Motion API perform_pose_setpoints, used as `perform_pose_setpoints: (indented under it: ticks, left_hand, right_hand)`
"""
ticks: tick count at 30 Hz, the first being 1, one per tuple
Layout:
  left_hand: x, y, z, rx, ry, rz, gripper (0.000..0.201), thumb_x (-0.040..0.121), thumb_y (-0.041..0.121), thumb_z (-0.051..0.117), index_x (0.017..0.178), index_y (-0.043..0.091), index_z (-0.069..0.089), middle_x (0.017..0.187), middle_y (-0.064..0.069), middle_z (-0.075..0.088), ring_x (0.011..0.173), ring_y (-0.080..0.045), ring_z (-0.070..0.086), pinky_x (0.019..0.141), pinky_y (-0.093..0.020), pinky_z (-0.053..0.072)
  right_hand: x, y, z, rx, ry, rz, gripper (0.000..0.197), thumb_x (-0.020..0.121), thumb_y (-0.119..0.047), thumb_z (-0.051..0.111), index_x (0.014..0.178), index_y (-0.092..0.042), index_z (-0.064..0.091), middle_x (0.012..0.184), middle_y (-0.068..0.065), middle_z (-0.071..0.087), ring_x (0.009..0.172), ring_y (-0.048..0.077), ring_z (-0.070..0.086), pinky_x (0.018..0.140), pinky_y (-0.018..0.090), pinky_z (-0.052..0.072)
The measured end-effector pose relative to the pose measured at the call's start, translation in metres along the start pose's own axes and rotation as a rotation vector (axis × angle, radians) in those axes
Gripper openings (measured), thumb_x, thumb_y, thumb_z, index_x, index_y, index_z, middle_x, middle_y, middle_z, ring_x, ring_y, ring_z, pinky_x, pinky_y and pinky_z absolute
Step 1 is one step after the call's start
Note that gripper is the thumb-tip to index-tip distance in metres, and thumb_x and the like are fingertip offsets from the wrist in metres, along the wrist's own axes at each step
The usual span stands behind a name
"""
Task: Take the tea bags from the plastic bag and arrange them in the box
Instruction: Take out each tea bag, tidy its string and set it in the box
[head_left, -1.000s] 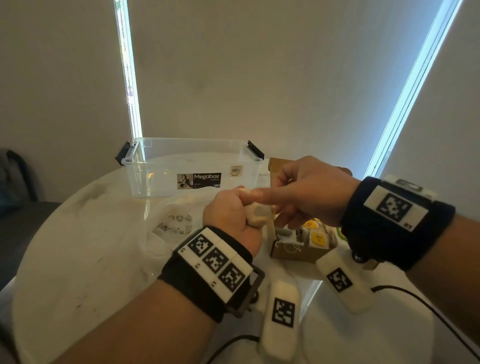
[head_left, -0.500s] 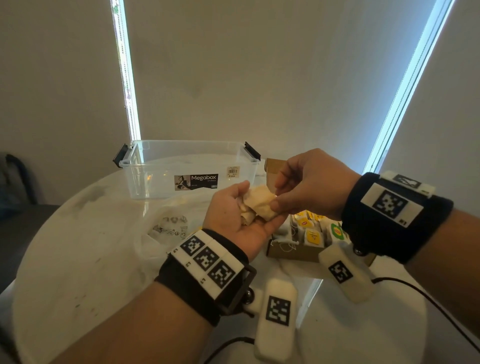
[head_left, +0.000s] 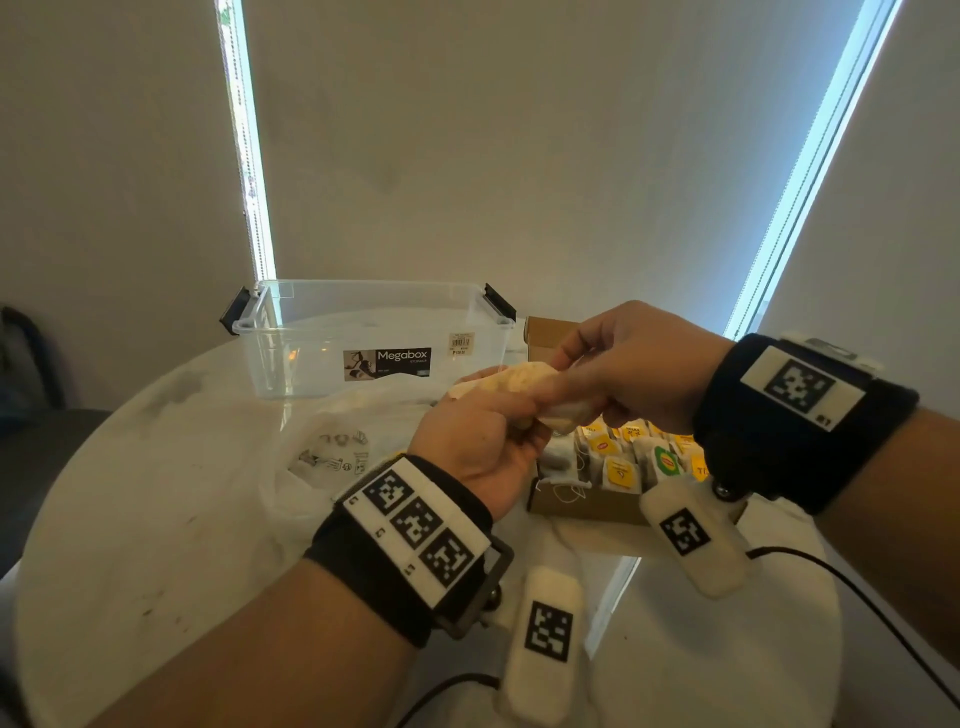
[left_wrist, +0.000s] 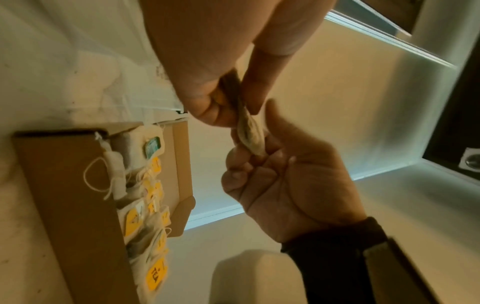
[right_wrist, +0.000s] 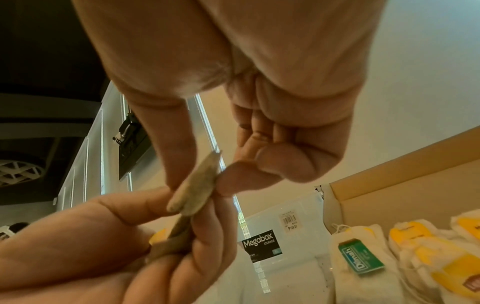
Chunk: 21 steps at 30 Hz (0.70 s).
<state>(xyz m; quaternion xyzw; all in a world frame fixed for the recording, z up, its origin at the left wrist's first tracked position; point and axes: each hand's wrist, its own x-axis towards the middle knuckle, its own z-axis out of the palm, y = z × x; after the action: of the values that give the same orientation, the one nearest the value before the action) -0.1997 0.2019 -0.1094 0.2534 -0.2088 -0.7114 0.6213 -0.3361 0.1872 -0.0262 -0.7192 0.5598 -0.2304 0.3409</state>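
Observation:
Both hands hold a pale tea bag (head_left: 514, 382) in the air above the table, in front of the brown cardboard box (head_left: 582, 506). My left hand (head_left: 498, 415) grips its lower end from below, and something yellow shows in that grip in the right wrist view. My right hand (head_left: 571, 384) pinches the upper end between thumb and forefinger (right_wrist: 226, 181). Seen edge-on, the tea bag (right_wrist: 194, 191) is flat. The cardboard box (left_wrist: 64, 205) holds several tea bags (head_left: 618, 470) with yellow tags, one green-tagged (right_wrist: 361, 257). The crumpled plastic bag (head_left: 332, 447) lies left of the box.
A clear lidless Megabox tub (head_left: 311, 353) stands at the back of the round white table (head_left: 130, 519). A black cable (head_left: 857, 587) runs off the table's right side. A dark seat (head_left: 31, 395) sits beyond the left edge.
The left hand went from a fist to an open palm with the tea bag on it, then closed again. The right hand now pinches the bag's upper end, and both hands sit slightly higher.

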Motion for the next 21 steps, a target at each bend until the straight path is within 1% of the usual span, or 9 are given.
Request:
perform_pose_setpoints:
  ticks: [2,4,7,9,11,14,17,19,21]
  left_hand:
    - [-0.002,0.002,-0.002,0.0,-0.003,-0.019,0.047,0.085,-0.003,0.063,0.13,0.006,0.053,0.126,-0.025,0.06,0.102,-0.033,0.066,0.071,-0.033,0.061]
    - [-0.004,0.006,-0.004,-0.039,-0.025,-0.053,0.048,0.084,0.01,0.067,0.131,0.003,0.055,0.123,-0.022,0.06,0.087,-0.027,0.066,0.06,-0.031,0.058]
    - [-0.002,0.01,-0.007,-0.106,0.015,-0.05,0.033,0.09,0.011,0.065,0.121,0.002,0.058,0.093,-0.015,0.064,0.062,-0.018,0.066,0.053,-0.028,0.055]
    - [-0.003,0.011,-0.006,-0.099,0.031,-0.088,0.015,0.094,0.011,0.061,0.107,0.004,0.059,0.075,-0.01,0.064,0.053,-0.015,0.063,0.049,-0.025,0.053]
    - [-0.005,0.013,-0.005,-0.062,0.035,-0.153,0.009,0.093,0.013,0.061,0.097,0.005,0.059,0.066,-0.006,0.062,0.048,-0.011,0.059,0.042,-0.02,0.049]
    - [-0.007,0.012,-0.004,-0.012,0.037,-0.235,0.02,0.085,0.024,0.068,0.09,0.007,0.06,0.067,-0.001,0.057,0.045,-0.007,0.053,0.033,-0.014,0.038]
    - [-0.008,0.006,-0.001,0.174,-0.043,-0.206,0.036,0.075,0.04,0.077,0.092,0.013,0.059,0.074,0.003,0.053,0.041,-0.003,0.044,0.028,-0.013,0.029]
    - [-0.009,0.001,0.003,0.298,-0.079,-0.173,0.038,0.077,0.038,0.076,0.102,0.016,0.058,0.075,0.003,0.052,0.039,-0.003,0.041,0.028,-0.014,0.026]
    - [-0.009,0.0,0.005,0.356,-0.059,-0.152,0.024,0.088,0.03,0.07,0.103,0.017,0.057,0.069,0.002,0.051,0.038,-0.003,0.04,0.028,-0.015,0.024]
  right_hand:
    - [-0.002,0.0,-0.001,-0.042,-0.01,-0.034,0.015,0.077,-0.019,0.084,0.088,-0.013,0.076,0.074,0.003,0.075,0.056,0.009,0.063,0.055,0.023,0.052]
    - [-0.003,0.002,-0.006,-0.012,0.006,-0.044,0.007,0.08,-0.015,0.081,0.086,-0.014,0.077,0.074,0.003,0.076,0.055,0.009,0.063,0.056,0.023,0.052]
    - [-0.003,0.004,-0.015,0.125,0.021,0.006,0.007,0.086,-0.01,0.074,0.092,-0.009,0.077,0.081,0.011,0.076,0.059,0.014,0.064,0.06,0.029,0.051]
    - [-0.003,0.006,-0.018,0.251,0.003,0.043,0.013,0.089,-0.008,0.069,0.101,-0.005,0.073,0.086,0.014,0.075,0.065,0.02,0.065,0.061,0.031,0.051]
    - [-0.002,0.007,-0.021,0.329,0.012,0.052,0.017,0.091,-0.008,0.066,0.107,-0.005,0.07,0.085,0.012,0.074,0.07,0.023,0.067,0.062,0.031,0.051]
    - [-0.001,0.007,-0.021,0.364,0.04,0.04,0.019,0.089,-0.009,0.068,0.107,-0.005,0.069,0.085,0.012,0.075,0.072,0.025,0.069,0.065,0.032,0.051]
    - [-0.001,0.005,-0.015,0.346,0.034,0.012,0.015,0.086,-0.006,0.07,0.101,-0.005,0.069,0.086,0.015,0.076,0.071,0.026,0.071,0.067,0.033,0.05]
    - [0.0,0.005,-0.011,0.311,0.034,0.003,0.011,0.085,-0.004,0.072,0.096,-0.005,0.069,0.083,0.015,0.075,0.068,0.025,0.071,0.065,0.032,0.05]
    - [0.002,0.005,-0.009,0.272,0.036,0.004,0.011,0.084,-0.005,0.075,0.094,-0.005,0.071,0.081,0.014,0.074,0.066,0.024,0.069,0.06,0.03,0.046]
